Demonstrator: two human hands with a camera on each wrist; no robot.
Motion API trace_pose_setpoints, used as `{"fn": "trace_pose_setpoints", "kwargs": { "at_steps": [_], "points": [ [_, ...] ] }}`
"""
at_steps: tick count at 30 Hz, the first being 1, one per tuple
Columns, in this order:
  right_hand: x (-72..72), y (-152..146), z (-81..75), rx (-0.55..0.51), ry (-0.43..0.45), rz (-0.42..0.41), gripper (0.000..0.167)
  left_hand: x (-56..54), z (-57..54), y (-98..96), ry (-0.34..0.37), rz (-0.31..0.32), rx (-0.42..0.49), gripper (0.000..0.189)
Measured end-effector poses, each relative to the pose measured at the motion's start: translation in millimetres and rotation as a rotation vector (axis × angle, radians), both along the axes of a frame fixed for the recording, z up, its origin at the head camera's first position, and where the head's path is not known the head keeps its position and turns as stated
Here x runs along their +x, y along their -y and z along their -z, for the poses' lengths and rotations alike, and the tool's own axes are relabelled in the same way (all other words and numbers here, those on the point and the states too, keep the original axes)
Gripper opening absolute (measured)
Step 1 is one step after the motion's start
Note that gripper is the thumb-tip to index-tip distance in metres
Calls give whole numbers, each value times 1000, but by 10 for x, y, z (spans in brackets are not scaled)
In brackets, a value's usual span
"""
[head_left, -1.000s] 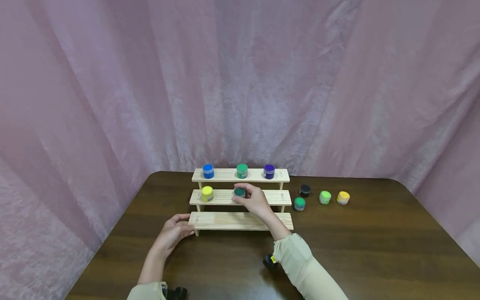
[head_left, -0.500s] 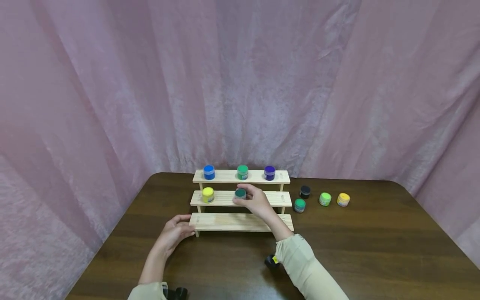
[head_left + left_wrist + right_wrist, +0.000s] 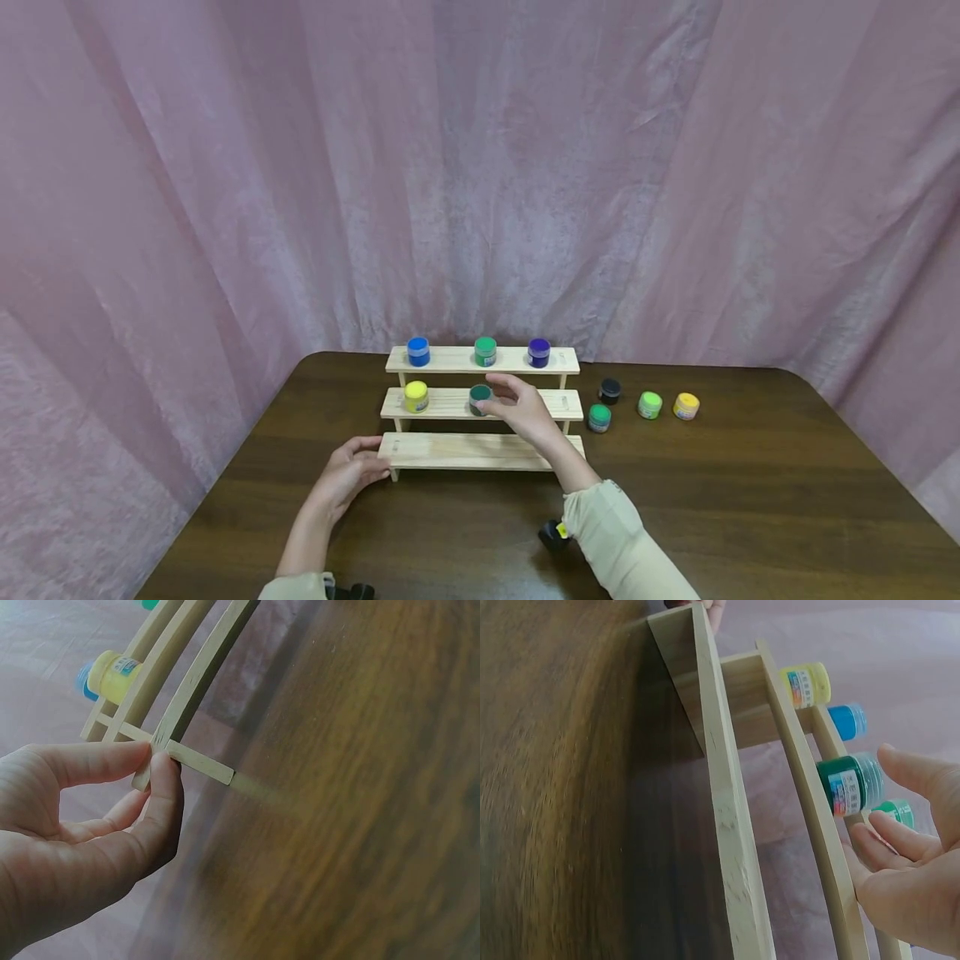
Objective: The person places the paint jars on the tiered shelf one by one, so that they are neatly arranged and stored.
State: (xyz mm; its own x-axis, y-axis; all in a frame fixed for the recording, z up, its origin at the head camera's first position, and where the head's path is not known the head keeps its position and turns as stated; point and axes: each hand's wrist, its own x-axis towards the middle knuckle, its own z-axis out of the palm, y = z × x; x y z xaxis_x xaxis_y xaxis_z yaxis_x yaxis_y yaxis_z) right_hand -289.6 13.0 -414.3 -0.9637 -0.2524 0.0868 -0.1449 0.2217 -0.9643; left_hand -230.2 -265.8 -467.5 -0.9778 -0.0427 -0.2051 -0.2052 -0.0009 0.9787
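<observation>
A three-step wooden display stand (image 3: 465, 451) rises in the middle of the table. My left hand (image 3: 347, 477) pinches the left end of its lowest board between thumb and fingers, seen closely in the left wrist view. On the middle board stands a dark green paint jar (image 3: 849, 784), upright near the centre. My right hand (image 3: 522, 412) is just right of this jar; in the right wrist view the thumb and fingers are spread, with a gap to its lid. A yellow paint jar (image 3: 416, 397) stands farther left on the same board.
The top board bears a blue jar (image 3: 418, 352), a green jar (image 3: 485, 352) and a purple jar (image 3: 538, 352). Right of the stand, a black-lidded jar (image 3: 610, 391), another green jar (image 3: 599, 417), a light green jar (image 3: 650, 405) and an orange-yellow jar (image 3: 686, 406) stand on the table (image 3: 735, 500).
My right hand has let go of the dark green jar and drawn slightly right, leaving it on the middle board. The left hand keeps its hold on the stand. The head view has shifted slightly.
</observation>
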Motion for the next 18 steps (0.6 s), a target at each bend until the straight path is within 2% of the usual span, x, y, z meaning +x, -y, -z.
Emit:
{"fn": "trace_pose_setpoints", "kwargs": {
  "at_steps": [7, 18],
  "points": [
    [12, -88, 1, -22, 0, 28, 53, 2, 5, 9, -1, 12, -4, 52],
    [55, -192, -62, -100, -36, 153, 34, -9, 12, 17, -10, 20, -2, 53]
  ]
}}
